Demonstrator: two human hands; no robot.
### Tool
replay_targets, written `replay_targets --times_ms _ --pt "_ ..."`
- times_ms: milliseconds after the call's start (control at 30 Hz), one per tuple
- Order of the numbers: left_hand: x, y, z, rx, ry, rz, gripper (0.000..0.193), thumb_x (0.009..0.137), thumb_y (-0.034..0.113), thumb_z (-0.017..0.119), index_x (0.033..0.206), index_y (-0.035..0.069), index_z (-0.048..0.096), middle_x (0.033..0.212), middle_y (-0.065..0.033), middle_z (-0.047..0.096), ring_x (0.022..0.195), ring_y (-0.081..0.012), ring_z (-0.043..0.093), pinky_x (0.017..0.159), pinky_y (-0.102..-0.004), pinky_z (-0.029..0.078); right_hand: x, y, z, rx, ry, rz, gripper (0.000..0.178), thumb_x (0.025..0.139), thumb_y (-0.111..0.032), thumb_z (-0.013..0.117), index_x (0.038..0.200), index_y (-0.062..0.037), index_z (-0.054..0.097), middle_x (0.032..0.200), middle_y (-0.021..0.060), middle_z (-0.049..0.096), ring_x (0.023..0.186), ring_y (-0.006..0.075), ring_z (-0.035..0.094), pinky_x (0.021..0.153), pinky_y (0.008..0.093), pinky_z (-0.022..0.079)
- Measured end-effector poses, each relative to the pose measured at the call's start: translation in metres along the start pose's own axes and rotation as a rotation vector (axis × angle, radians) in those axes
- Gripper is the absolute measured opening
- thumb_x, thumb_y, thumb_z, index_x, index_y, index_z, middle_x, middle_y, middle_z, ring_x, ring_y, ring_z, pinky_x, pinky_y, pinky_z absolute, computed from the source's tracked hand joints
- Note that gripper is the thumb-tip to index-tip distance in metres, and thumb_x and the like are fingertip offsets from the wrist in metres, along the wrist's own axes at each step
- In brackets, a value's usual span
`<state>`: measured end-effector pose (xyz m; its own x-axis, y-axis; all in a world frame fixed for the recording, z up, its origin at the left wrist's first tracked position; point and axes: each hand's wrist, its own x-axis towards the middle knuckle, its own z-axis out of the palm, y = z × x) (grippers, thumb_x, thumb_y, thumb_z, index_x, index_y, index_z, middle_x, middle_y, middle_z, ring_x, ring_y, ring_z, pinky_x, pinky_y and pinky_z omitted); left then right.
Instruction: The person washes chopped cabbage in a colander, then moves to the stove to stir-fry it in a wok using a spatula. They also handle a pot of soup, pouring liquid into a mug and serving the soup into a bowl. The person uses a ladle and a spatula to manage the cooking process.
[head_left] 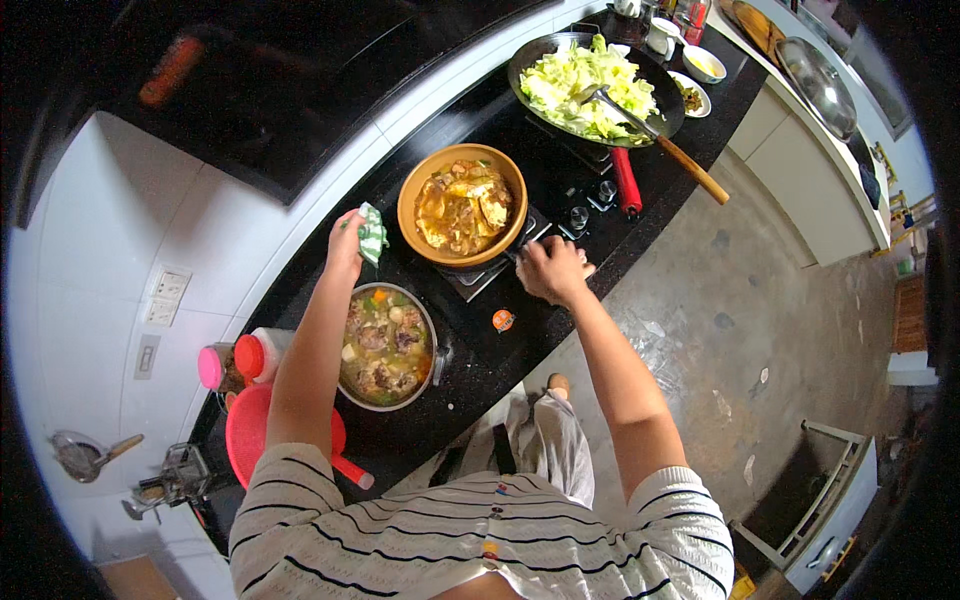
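Observation:
A brown clay pot (408,215) of stew with egg pieces stands on the stove between my hands. My left hand (345,243) is closed on a green-and-white cloth (373,235), just off the pot's left side. On the pot's right, my right hand (550,270) is curled by the stove edge; a small pale bit shows at its side, but what it holds is hidden. Below the pot, nearer me, sits a steel pot (433,345) of soup with meat and vegetables.
At the far right, a wok (665,100) holds chopped cabbage (590,85) and a wooden-handled spatula (690,170); its red handle (626,185) points toward me. A red pan (250,430) and lidded jars (262,355) stand left. Small bowls (705,65) sit behind the wok.

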<state>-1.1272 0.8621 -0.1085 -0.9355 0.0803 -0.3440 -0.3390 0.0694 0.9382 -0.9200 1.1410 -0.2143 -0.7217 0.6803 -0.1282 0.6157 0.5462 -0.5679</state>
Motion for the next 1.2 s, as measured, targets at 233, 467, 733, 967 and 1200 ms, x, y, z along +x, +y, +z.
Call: replay_targets --times_ms 233,467,733,967,1200 --pt "0.001 -0.004 -0.024 -0.026 -0.061 0.001 0.038 0.090 0.011 0.048 0.126 0.000 0.046 0.103 -0.0127 0.061 0.086 -0.0227 0.064 0.070 -0.0387 0.057 0.070 0.052 -0.035 -0.201 0.160 -0.465 0.040 0.076 -0.016 0.069 0.114 -0.0115 0.057 0.106 0.0126 0.056 0.094 0.0337 0.059 0.075 0.0462 0.051" --pt "-0.001 -0.012 -0.019 0.124 -0.002 -0.006 0.041 0.088 0.016 0.052 0.125 0.000 0.045 0.103 -0.0113 0.058 0.086 -0.0203 0.063 0.072 -0.0359 0.055 0.094 0.041 -0.033 -0.423 0.008 -0.268 0.031 0.088 -0.034 0.054 0.092 -0.0046 0.062 0.087 0.0136 0.063 0.073 0.0301 0.066 0.061 0.0408 0.055" --pt "0.005 -0.003 -0.007 0.153 -0.070 -0.018 0.042 0.087 0.011 0.050 0.128 0.002 0.043 0.109 -0.0128 0.056 0.092 -0.0226 0.062 0.076 -0.0374 0.054 -0.065 0.000 -0.016 -0.344 0.148 -0.545 0.066 0.070 -0.044 0.072 0.126 -0.0172 0.048 0.124 0.0088 0.048 0.116 0.0304 0.046 0.085 0.0548 0.040" --pt "0.049 -0.020 -0.004 0.031 -0.203 -0.072 0.041 0.087 0.003 0.049 0.128 0.002 0.045 0.114 -0.0134 0.056 0.099 -0.0226 0.061 0.083 -0.0350 0.052 -0.023 0.023 -0.004 0.437 0.121 -0.191 0.043 0.082 -0.014 0.059 0.122 -0.0074 0.046 0.115 0.0152 0.056 0.103 0.0360 0.057 0.085 0.0448 0.047" --pt "0.078 -0.025 0.015 -0.003 -0.347 -0.057 0.040 0.091 0.004 0.050 0.130 -0.003 0.044 0.118 -0.0137 0.058 0.104 -0.0222 0.060 0.088 -0.0348 0.050 0.039 -0.029 -0.014 1.118 -0.089 -0.100 0.049 0.095 -0.014 0.044 0.142 -0.0034 0.034 0.136 0.0138 0.049 0.124 0.0221 0.048 0.105 0.0324 0.036"
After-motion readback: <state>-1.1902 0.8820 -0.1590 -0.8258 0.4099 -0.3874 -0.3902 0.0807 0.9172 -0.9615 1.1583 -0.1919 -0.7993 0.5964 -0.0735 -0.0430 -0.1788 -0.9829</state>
